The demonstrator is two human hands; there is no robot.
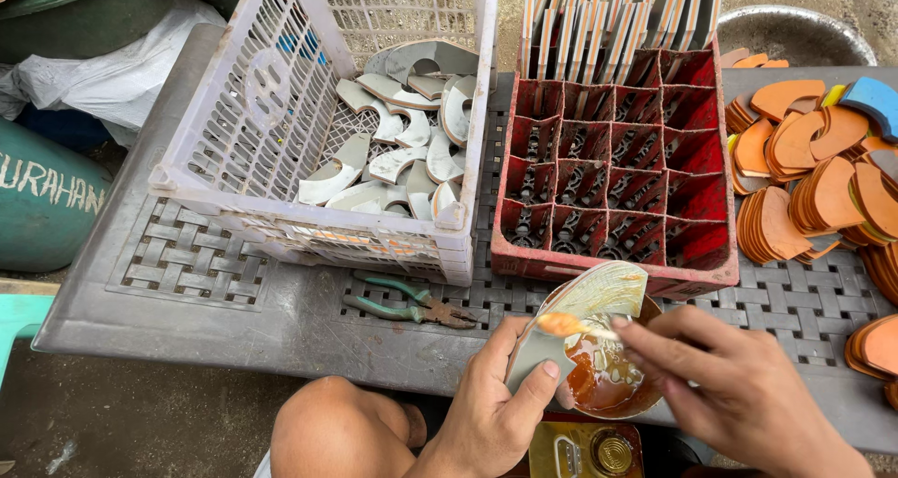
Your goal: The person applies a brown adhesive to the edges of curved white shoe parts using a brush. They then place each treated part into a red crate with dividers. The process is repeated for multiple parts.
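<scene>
My left hand [496, 394] grips a curved grey sole-shaped piece [575, 314], its upper face shiny with yellowish glue. My right hand [725, 384] holds a small brush [571, 325] with an orange, glue-laden tip against that piece. Just beneath sits a round bowl [608, 384] of brown-orange glue. Both hands hover over the near edge of the grey plastic table [206, 310].
A white plastic crate [271, 123] holds several grey curved pieces. A red divided crate [613, 188] has pieces standing on edge in its far rows. Orange pieces [814, 169] are stacked at right. Green-handled pliers [412, 302] lie on the table. A yellow tin [585, 450] sits below.
</scene>
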